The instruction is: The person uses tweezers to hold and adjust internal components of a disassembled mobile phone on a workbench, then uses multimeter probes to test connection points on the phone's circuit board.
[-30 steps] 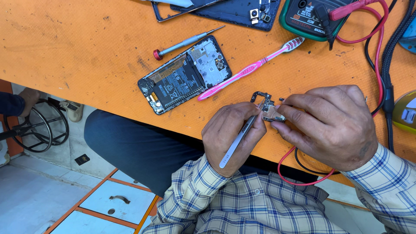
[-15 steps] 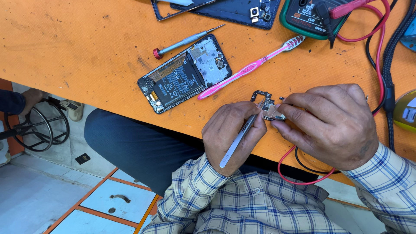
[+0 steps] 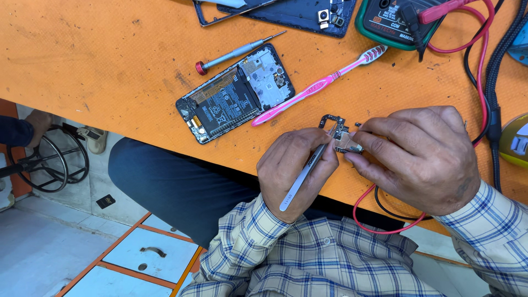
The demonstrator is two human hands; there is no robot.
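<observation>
My left hand (image 3: 294,170) grips silver tweezers (image 3: 303,173), their tips at a small circuit board (image 3: 342,136). My right hand (image 3: 421,157) pinches that board by its right side, just above the orange table (image 3: 110,71) near its front edge. An opened phone (image 3: 235,93), its back off and its battery and boards showing, lies to the upper left of my hands. A pink toothbrush (image 3: 319,85) lies slanted beside the phone. A small screwdriver (image 3: 236,53) with a red cap lies above the phone.
A green multimeter (image 3: 393,22) with red and black leads (image 3: 484,60) sits at the back right. A dark phone cover (image 3: 291,11) lies at the back edge. Under the table are a wire stand (image 3: 52,159) and a white drawer (image 3: 146,250).
</observation>
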